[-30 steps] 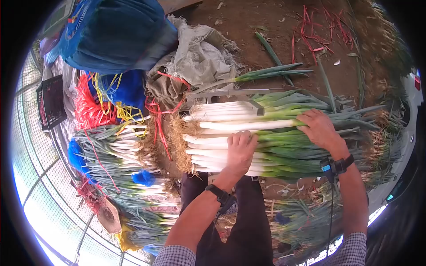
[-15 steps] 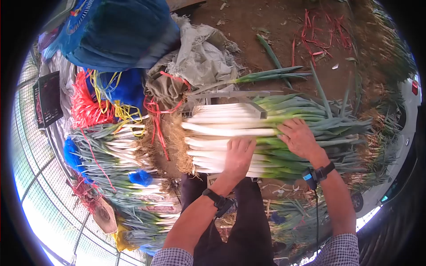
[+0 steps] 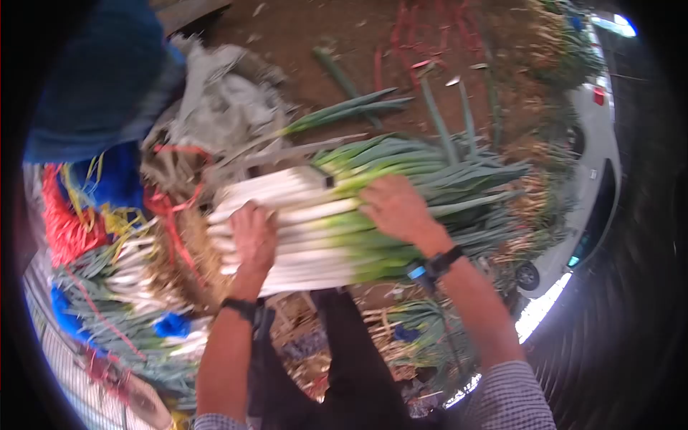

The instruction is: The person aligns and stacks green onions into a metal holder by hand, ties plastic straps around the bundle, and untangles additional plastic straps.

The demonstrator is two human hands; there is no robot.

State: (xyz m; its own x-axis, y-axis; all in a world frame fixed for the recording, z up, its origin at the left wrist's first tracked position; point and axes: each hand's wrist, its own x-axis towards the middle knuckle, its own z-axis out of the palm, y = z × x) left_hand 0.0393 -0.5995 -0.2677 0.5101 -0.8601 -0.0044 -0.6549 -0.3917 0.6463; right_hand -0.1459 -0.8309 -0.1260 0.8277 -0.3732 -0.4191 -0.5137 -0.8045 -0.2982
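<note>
A thick layer of large green onions (image 3: 308, 265) lies side by side in front of me, white shafts to the left and green leaves to the right. My left hand (image 3: 254, 233) is curled over the white shafts near the root end, its fingers bent and close together. Farther right, my right hand (image 3: 398, 206) grips the stalks where white turns to green. The undersides of both hands' fingers are hidden, and motion softens the picture. A metal bracket (image 3: 320, 176) stands at the far side of the layer.
More onions (image 3: 129, 279) lie at the left beside red plastic ties (image 3: 68, 222). Crumpled sacking (image 3: 222, 93) and a large blue bundle (image 3: 100, 79) are at the upper left. Loose leaves (image 3: 347, 111) lie beyond the layer. A white car (image 3: 598, 179) stands at the right.
The view has swung, shifting the scene leftward. My left hand has slid along the white shafts toward the root end. The right hand stays near the green necks.
</note>
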